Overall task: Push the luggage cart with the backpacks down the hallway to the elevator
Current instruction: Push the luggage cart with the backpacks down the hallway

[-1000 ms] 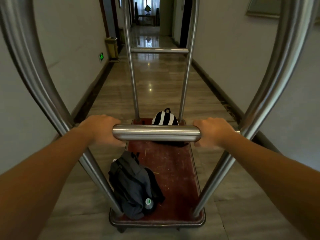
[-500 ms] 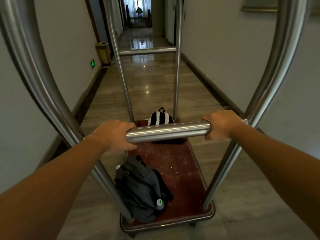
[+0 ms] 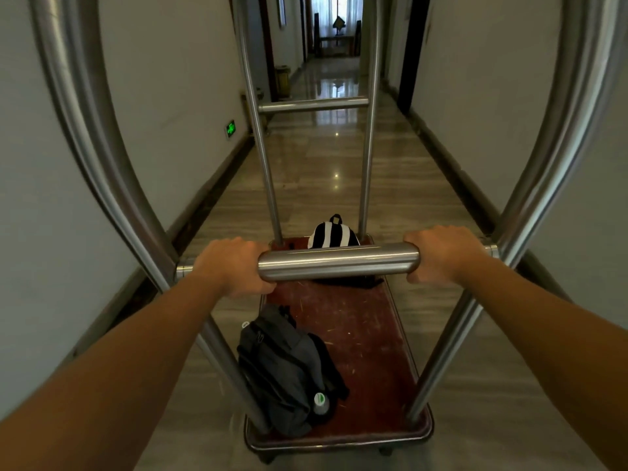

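Gripping cart handle, two backpacks riding on deck

Gripping the handle bar (image 3: 338,261) at both ends: left hand (image 3: 234,266) is wrapping fully around the bar left of centre frame, right hand (image 3: 441,254) is closing around it right of centre, fingers curled tight over the top, thumbs under. Bar is round, polished steel tube, smooth, shiny, running horizontally between the hands.

Luggage cart (image 3: 421,426) is filling the middle and lower frame: curved brushed-steel uprights are arching up both edges, two thinner steel posts are rising at the far end with a crossbar between them. Deck is flat, rounded-corner rectangle, dark red carpet, scuffed and flecked with bits of debris, metal rim around it.

Grey backpack (image 3: 282,372) is lying on the deck's near left corner, below the left hand, soft matte fabric, dark straps, round green-and-white badge. Striped backpack (image 3: 333,234) is sitting at the deck's far end, black-and-white vertical stripes, partly hidden behind the bar.

Hallway floor (image 3: 339,158) is glossy, streaked stone, reflecting lights, stretching toward upper centre frame.
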